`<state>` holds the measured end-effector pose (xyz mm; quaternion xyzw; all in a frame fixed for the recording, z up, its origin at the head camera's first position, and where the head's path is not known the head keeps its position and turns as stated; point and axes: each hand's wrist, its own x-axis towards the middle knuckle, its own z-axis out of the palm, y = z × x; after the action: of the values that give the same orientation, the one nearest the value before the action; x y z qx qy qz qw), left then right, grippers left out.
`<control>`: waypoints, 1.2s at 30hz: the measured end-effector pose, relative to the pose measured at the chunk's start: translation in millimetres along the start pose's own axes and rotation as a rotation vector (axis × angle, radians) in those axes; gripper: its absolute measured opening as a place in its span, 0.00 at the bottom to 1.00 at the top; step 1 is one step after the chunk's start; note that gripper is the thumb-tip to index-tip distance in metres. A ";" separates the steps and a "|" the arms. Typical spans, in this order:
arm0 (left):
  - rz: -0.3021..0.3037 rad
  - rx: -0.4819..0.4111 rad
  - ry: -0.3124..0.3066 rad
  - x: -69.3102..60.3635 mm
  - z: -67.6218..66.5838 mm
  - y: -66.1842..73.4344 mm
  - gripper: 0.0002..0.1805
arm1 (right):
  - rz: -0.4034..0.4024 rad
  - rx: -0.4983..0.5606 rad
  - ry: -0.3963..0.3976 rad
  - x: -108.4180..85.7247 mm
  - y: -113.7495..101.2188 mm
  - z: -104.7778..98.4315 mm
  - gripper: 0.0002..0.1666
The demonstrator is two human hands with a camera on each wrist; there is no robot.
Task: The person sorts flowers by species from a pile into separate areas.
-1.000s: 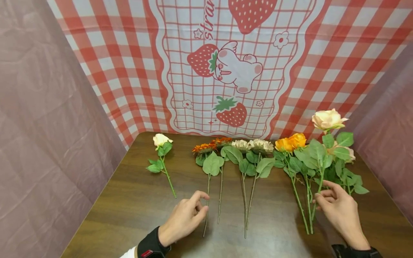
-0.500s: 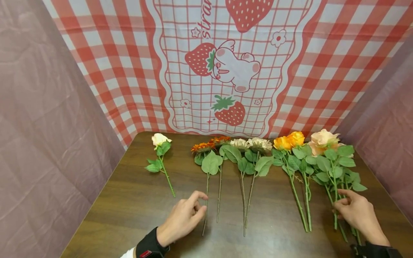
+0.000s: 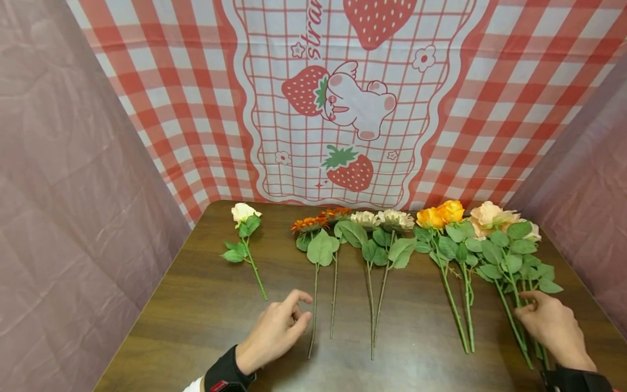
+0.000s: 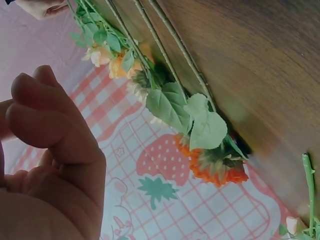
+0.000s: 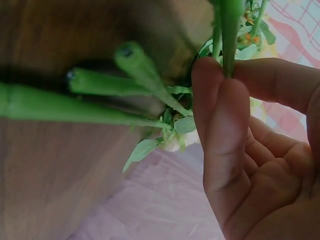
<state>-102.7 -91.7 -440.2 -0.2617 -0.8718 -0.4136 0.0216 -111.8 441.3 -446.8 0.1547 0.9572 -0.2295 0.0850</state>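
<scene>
At the right of the table, my right hand [image 3: 555, 329] pinches the green stem [image 5: 230, 35] of a peach rose [image 3: 490, 215] between thumb [image 5: 225, 130] and fingers. The rose lies over other pale roses there, so which bloom belongs to the stem is partly hidden. Several cut stem ends [image 5: 132, 57] stick out beside the thumb in the right wrist view. My left hand [image 3: 276, 329] hovers with loosely bent fingers and holds nothing. Its fingertips are nearest the stem of an orange flower [image 3: 311, 224], apart from it as the left wrist view shows.
A single white rose [image 3: 243, 213] lies at the left of the dark wooden table [image 3: 196, 326]. Two whitish daisy-like flowers [image 3: 395, 220] lie mid-table, and orange-yellow roses [image 3: 441, 215] to their right. A checked cloth [image 3: 206, 109] hangs behind.
My right hand has moved right and lowered the peach rose from above the orange-yellow roses onto the pale roses at the right. The left hand has barely moved.
</scene>
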 end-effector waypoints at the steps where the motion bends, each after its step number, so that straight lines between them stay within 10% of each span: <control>1: -0.001 0.001 0.000 -0.2 0.0 -0.1 0.10 | 0.010 -0.001 -0.005 -0.3 0.7 0.3 0.31; 11: -0.017 0.042 0.032 -2.1 -3.7 -6.4 0.08 | 0.047 -0.025 0.003 -2.9 4.9 3.7 0.30; 25: -0.364 0.371 0.147 14.4 -39.1 -63.7 0.02 | -0.050 0.040 0.179 -22.9 -31.1 5.9 0.27; 36: -0.561 0.438 -0.079 45.7 -58.3 -100.1 0.25 | -0.294 0.082 0.322 -48.0 -91.3 28.8 0.17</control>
<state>-200.0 -166.4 -461.3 -0.0172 -0.9778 -0.1962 -0.0710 -94.7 338.2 -423.2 0.0514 0.9606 -0.2503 -0.1098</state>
